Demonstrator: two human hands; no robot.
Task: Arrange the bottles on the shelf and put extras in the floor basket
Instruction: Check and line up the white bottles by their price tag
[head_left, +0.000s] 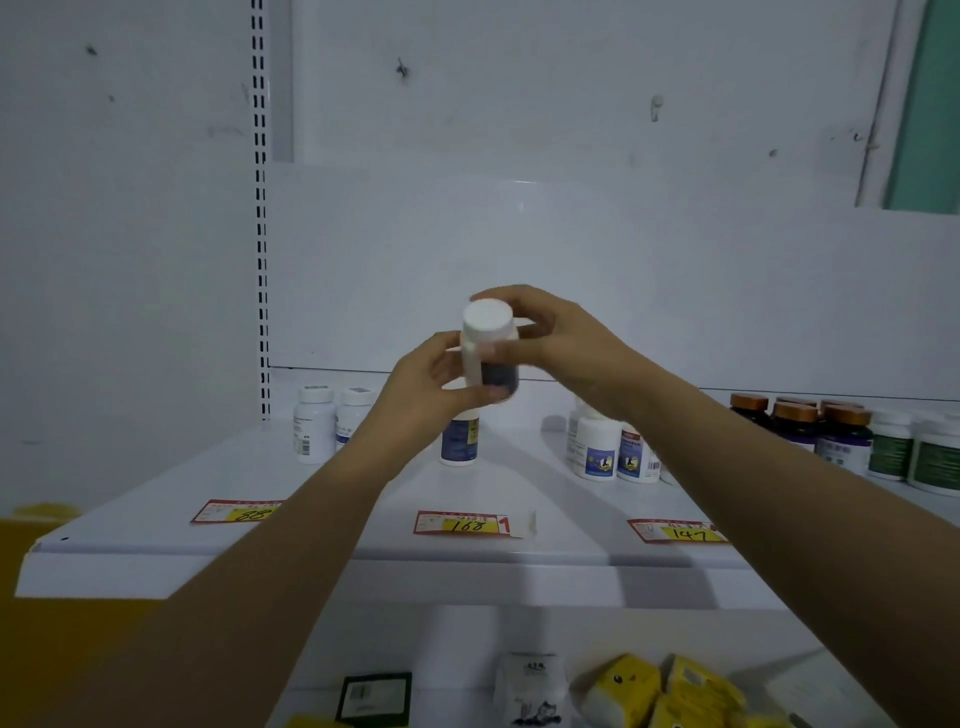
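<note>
Head view: a white metal shelf (156, 525) spans the scene, with white-capped bottles (314, 431) at far left, blue-labelled white bottles (597, 452) right of centre and dark brown-capped bottles (795, 423) and green-labelled jars (935, 457) at far right. Above its middle, the left hand (415, 384) and right hand (566, 338) both grasp a white-capped, dark-labelled bottle (488, 348), hiding part of a matching bottle (460, 441) standing behind. Red-and-yellow price tags (462, 524) line the shelf's near edge.

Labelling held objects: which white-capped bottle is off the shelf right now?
The dark-labelled white-capped bottle, gripped between the left hand and right hand above the shelf. All the others stand on it.
</note>
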